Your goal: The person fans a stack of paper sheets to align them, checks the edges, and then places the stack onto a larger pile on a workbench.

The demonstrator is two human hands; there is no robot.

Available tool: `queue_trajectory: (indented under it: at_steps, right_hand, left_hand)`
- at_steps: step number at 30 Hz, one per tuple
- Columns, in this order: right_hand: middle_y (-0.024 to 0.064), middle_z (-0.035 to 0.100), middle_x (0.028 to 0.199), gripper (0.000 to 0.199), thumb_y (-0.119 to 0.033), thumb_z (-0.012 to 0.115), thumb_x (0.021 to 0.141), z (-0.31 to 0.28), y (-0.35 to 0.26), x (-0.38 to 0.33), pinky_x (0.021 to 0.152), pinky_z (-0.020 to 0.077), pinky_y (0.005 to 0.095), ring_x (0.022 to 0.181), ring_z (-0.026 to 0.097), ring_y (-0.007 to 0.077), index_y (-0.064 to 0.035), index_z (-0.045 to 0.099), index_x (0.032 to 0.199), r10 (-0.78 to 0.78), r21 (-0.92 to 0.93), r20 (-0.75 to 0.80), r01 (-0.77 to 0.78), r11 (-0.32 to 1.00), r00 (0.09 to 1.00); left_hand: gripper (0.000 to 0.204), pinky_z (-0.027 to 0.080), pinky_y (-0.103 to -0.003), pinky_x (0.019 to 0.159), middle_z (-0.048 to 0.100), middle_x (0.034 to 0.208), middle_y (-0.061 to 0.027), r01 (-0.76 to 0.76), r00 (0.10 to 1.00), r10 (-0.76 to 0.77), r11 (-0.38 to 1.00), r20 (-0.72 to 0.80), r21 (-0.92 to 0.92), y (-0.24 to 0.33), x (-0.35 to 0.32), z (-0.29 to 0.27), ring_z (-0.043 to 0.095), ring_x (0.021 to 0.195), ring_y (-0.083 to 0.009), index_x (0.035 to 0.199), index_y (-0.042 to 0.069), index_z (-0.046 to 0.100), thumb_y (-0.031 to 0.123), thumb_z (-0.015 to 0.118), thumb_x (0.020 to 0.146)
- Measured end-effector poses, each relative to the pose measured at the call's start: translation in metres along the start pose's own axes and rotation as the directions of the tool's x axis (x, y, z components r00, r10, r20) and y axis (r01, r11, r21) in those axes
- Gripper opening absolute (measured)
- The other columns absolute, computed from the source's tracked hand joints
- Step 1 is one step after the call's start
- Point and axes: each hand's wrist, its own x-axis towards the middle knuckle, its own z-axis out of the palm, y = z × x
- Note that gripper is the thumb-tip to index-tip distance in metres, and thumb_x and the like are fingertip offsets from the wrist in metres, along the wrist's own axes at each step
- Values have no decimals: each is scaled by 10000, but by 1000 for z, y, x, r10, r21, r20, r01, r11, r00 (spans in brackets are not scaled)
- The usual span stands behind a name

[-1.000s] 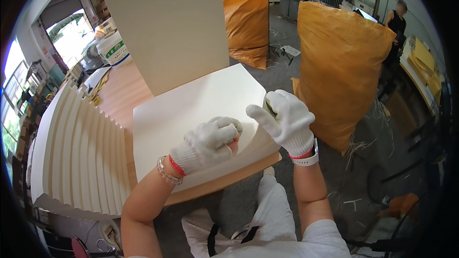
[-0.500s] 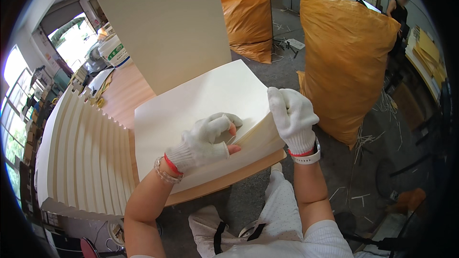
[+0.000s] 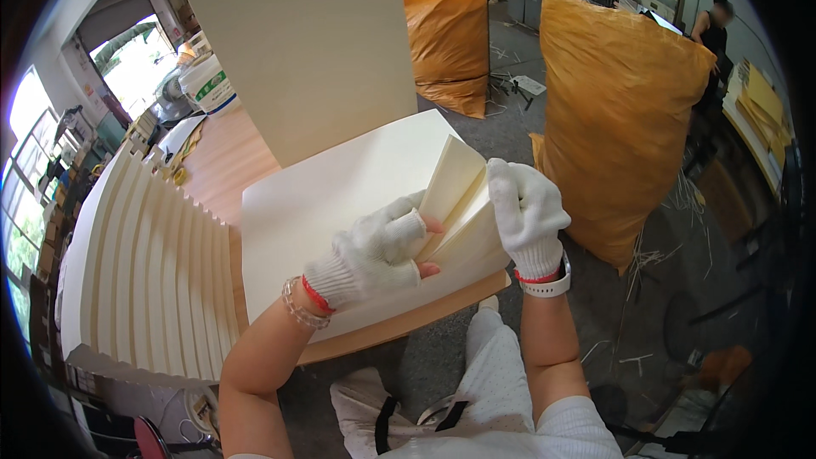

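A stack of large cream-white paper sheets (image 3: pixel 340 195) lies in front of me. My right hand (image 3: pixel 529 214), in a white knit glove, is closed round the stack's right corner and holds the edge up. My left hand (image 3: pixel 372 245) wears a similar glove with bare thumb and fingertip showing. Its finger and thumb are at the near edge, round a part of the sheets. Between the hands a lifted batch of sheets (image 3: pixel 452 177) bends upward, with a gap to the sheets beside it. Some fingers of both hands are hidden.
Left of the stack stand stepped batches of paper (image 3: pixel 161 272) on a wood-coloured table (image 3: pixel 242 140). A tall cream board (image 3: pixel 314 51) rises behind. Large orange sacks (image 3: pixel 620 119) stand on the grey floor, which has paper scraps. A person (image 3: pixel 712 34) is at the far right.
A batch of sheets has come up between my hands, opening a gap in the stack's right edge. My left hand has shifted slightly right and turned. The right hand keeps its grip.
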Motion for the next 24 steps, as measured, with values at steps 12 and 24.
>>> queue_trajectory:
  at_steps: [12,24]
  right_hand:
    - [127,481,669,82,-26,571,951,-9,-9,9,534,411,420,575,495,317,33,608,995,398,394,251,-469,791,882]
    - [134,560,807,305,-15,625,879,3,3,-13,595,498,401,686,587,314,22,611,1181,83,58,55,-86,995,995]
  left_hand:
    - [423,489,-360,859,593,1052,-120,-159,980,162,987,-117,40,1,1,-3,615,977,-261,1249,73,662,147,776,849]
    - [451,505,-397,974,509,1442,-217,41,998,-41,999,50,2,0,4,-5,600,1180,-398,1260,84,621,139,756,833]
